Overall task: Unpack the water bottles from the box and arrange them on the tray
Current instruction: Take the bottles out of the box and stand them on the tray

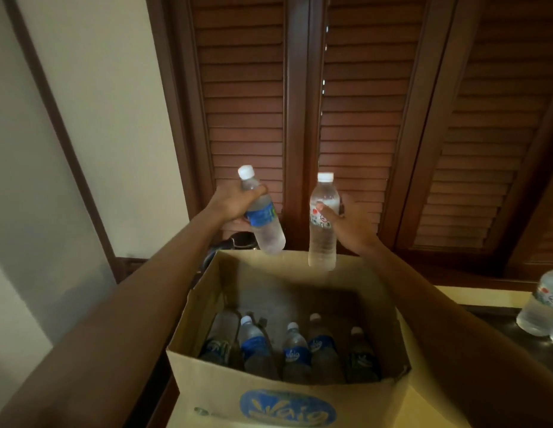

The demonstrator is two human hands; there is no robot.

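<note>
An open cardboard box (207,359) with a blue logo stands right below me, and several capped water bottles (295,353) stand upright along its near side. My left hand (235,203) grips a blue-labelled bottle (265,225), tilted, above the box's far edge. My right hand (350,225) holds a red-and-white-labelled bottle (322,233) upright beside it. Two or three more bottles (539,307) stand on a dark tray (497,324) at the right edge.
Brown louvered wooden doors (358,118) fill the background behind the box. A pale wall (92,118) with a dark wooden frame runs along the left. A dark rounded object (238,240) sits behind the box's far left corner.
</note>
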